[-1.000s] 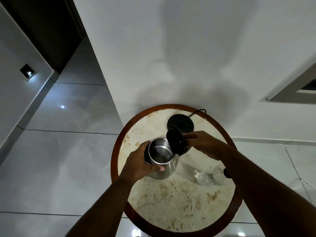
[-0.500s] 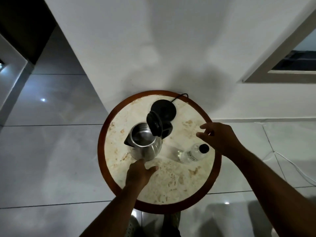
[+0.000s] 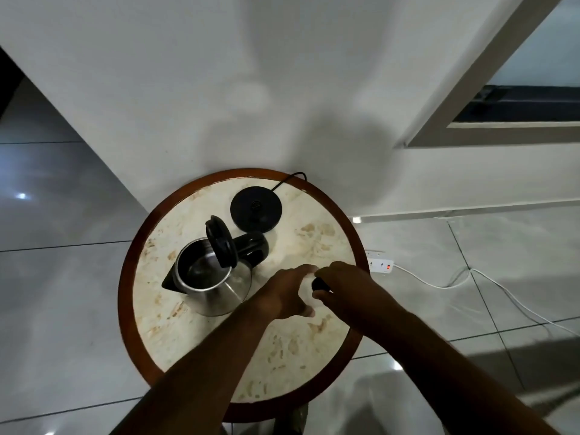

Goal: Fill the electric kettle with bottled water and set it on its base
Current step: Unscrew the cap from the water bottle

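A steel electric kettle (image 3: 216, 288) stands on the round table (image 3: 201, 337), its black lid (image 3: 221, 241) hinged upright and the inside bare. Its black round base (image 3: 255, 209) lies behind it near the wall, with a cord running off the table. The clear water bottle lies right of the kettle, almost wholly hidden by my hands; only its black cap (image 3: 320, 284) shows. My left hand (image 3: 287, 293) wraps the bottle's body. My right hand (image 3: 348, 285) has its fingers around the cap.
The table has a brown wooden rim and stands against a white wall. A white power strip (image 3: 379, 265) with a red light lies on the tiled floor to the right, its white cable (image 3: 455, 285) trailing away. A window frame is at the upper right.
My left hand has left the kettle and moved right onto the bottle. My right hand has come down onto the bottle's cap. The view has shifted, so the table sits lower.
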The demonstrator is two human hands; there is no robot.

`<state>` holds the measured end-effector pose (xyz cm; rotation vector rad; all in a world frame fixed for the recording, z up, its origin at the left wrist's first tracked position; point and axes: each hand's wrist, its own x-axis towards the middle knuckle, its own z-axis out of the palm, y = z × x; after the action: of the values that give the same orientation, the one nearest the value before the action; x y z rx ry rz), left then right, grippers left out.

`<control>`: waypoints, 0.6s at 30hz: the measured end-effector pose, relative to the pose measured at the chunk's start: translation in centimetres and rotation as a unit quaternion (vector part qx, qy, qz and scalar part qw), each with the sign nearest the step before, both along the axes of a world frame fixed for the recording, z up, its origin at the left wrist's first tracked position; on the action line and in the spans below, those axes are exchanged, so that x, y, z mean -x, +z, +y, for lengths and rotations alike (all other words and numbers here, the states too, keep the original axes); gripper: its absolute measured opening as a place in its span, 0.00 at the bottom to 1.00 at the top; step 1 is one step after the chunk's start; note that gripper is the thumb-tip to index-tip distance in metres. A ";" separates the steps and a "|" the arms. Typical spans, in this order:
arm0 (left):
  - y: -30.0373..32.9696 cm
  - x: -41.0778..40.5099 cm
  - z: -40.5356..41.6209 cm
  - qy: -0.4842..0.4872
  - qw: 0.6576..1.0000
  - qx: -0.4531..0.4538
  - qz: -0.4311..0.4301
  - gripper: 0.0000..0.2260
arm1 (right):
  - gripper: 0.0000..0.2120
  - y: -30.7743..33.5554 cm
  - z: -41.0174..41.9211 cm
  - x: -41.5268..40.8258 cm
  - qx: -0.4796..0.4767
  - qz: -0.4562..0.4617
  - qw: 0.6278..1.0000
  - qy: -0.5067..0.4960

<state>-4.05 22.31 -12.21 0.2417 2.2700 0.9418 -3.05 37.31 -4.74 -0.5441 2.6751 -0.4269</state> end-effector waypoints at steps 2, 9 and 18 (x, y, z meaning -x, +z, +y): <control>0.0 0.0 0.1 -0.006 1.000 0.020 0.006 0.31 | 0.13 -0.2 0.1 0.3 -0.002 0.012 0.999 0.032; -0.5 0.2 -0.1 -0.021 0.999 0.006 0.043 0.25 | 0.13 0.6 1.2 1.4 -0.041 0.060 0.971 0.227; -1.0 -0.5 -0.7 0.023 0.998 -0.042 0.031 0.24 | 0.20 2.7 0.9 1.9 -0.044 0.028 0.979 0.194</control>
<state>-3.56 21.64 -13.17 0.2593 2.3040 1.0693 -4.92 38.18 -2.05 -1.0378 2.5386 -0.1800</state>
